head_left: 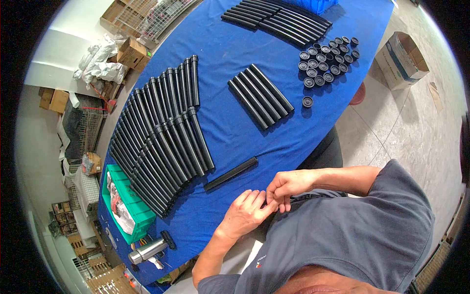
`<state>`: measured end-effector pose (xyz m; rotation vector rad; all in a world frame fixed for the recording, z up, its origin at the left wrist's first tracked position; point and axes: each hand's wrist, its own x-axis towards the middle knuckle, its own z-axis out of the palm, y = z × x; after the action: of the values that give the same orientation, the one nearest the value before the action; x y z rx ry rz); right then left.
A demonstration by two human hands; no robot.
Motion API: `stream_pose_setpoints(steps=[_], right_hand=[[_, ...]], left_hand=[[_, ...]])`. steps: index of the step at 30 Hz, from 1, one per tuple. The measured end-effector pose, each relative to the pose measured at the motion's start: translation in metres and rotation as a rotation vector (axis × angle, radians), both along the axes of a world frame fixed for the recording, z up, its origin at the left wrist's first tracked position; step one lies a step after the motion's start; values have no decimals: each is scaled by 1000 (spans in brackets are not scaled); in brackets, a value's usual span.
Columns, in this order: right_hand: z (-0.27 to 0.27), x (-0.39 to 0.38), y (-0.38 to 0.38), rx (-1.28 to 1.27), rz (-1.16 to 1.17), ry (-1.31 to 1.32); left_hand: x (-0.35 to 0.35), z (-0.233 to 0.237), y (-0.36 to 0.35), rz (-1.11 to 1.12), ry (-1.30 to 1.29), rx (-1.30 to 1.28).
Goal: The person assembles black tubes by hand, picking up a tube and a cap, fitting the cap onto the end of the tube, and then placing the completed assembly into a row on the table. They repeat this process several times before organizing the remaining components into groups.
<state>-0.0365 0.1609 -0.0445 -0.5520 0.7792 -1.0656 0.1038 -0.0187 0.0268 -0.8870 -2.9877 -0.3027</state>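
Note:
My left hand (246, 213) and my right hand (290, 188) meet in front of my body at the table's near edge. Both have their fingers curled in, with the fingertips touching; anything between them is hidden or too small to make out. Just beyond the left hand, a single black bar (231, 174) lies on the blue cloth (215, 122). Farther off is a small group of black tubes (261, 96) side by side. To its left, black tubes with collared ends (166, 134) are laid out in two overlapping rows.
Round black caps (323, 66) cluster at the right edge, with one cap (307, 102) apart. More black tubes (276, 22) and a blue bin (316, 5) are at the far end. A green crate (142, 215) and a silver cylinder (147, 251) stand left. A cardboard box (401, 61) sits on the floor.

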Motion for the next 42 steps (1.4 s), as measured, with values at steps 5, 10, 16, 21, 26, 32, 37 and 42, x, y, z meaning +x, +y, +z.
stream_pose_setpoints(steps=[5,10,16,21,26,32,37,42], right_hand=[[0,0,0,23,-39,-95],[3,2,-1,-15,-11,34],[-3,2,-1,27,-44,-97],[6,2,-2,11,-28,-20],[-1,2,-2,3,-5,-29],[10,2,-3,-25,-35,31],[3,0,-3,-9,-28,-29],[11,1,-2,-92,-96,-5]], left_hand=[[0,0,-3,2,23,19],[1,-2,-3,-5,25,6],[0,2,-1,10,12,8],[2,-2,-5,-2,23,22],[5,-3,-3,3,-15,-17],[4,-2,-6,11,3,-9],[4,0,-4,22,-6,-10],[2,3,-4,53,39,-1]])
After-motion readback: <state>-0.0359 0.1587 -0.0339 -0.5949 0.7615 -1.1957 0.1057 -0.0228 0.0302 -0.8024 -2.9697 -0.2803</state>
